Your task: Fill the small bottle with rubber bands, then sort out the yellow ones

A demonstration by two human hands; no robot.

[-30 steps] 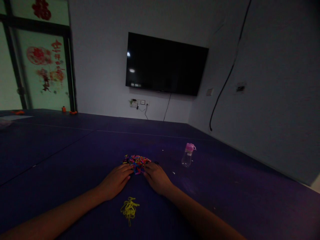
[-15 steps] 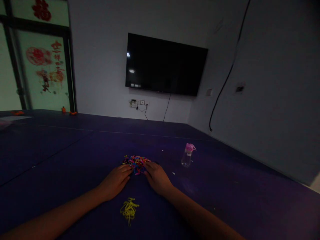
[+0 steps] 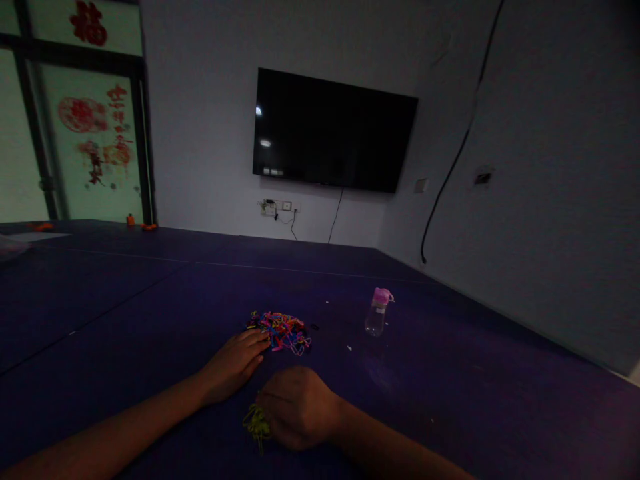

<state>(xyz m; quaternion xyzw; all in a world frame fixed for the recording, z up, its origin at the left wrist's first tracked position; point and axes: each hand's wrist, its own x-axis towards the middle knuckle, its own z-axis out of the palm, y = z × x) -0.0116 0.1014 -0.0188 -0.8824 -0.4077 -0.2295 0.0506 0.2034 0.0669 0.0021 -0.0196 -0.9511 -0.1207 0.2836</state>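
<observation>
A heap of multicoloured rubber bands (image 3: 290, 332) lies on the dark blue table. My left hand (image 3: 235, 363) rests flat at its left edge, fingers stretched out and fingertips touching the bands. Closer to me is a small tangle of yellow rubber bands (image 3: 257, 424). My right hand (image 3: 297, 407) is at that tangle's right side, partly covering it. Its fingers are curled together and slightly blurred; whatever may be between them is hidden.
A clear bottle with a pink lid (image 3: 376, 313) stands to the right of the heap. One dark band (image 3: 315, 327) and small white scraps lie nearby. Small orange objects (image 3: 131, 220) are at the far left edge. A television (image 3: 335, 130) hangs on the wall.
My right hand has left the multicoloured heap and come back toward me to the yellow tangle, its fingers now curled. The heap's right side is uncovered. My left hand has hardly moved.
</observation>
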